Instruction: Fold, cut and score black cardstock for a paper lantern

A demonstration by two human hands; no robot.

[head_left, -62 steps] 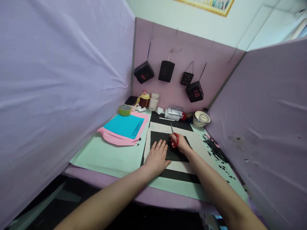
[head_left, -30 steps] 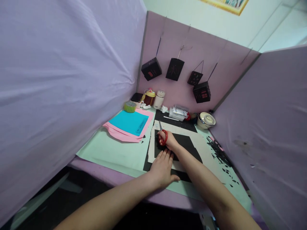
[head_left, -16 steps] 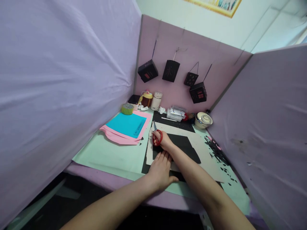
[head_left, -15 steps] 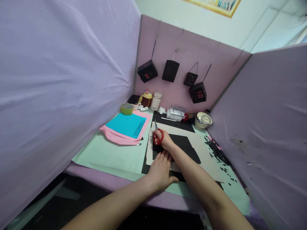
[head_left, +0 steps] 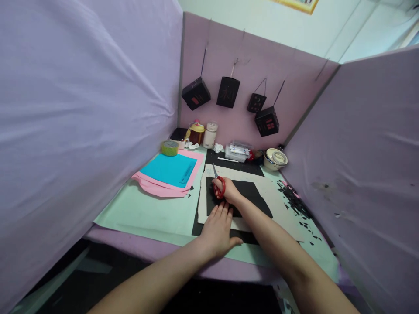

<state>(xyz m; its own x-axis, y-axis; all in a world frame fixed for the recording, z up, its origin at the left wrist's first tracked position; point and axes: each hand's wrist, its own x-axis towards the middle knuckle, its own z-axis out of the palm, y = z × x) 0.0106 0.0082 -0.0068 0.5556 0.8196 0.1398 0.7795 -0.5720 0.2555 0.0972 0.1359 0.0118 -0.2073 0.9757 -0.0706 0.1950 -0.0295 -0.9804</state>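
Mid-cut, I judge: my right hand point(head_left: 229, 192) grips the red scissors point(head_left: 220, 185), fingers closed through the loops, blades at the black sheet point(head_left: 250, 194) on the cream card point(head_left: 278, 205). Left hand point(head_left: 216, 226) lies flat, fingers spread, pinning its near edge. Next calls for steady advance.

The right hand point(head_left: 229, 191) with the red-handled scissors point(head_left: 219, 183) has been carried from the far middle of the black paper sheet point(head_left: 248, 196) to its far left corner, where the blades now point away past the edge. The left hand point(head_left: 217, 227) has been drawn back from the middle of the sheet to its near left part, flat, fingers spread. The sheet itself has been turned slightly on the beige card point(head_left: 278, 205).
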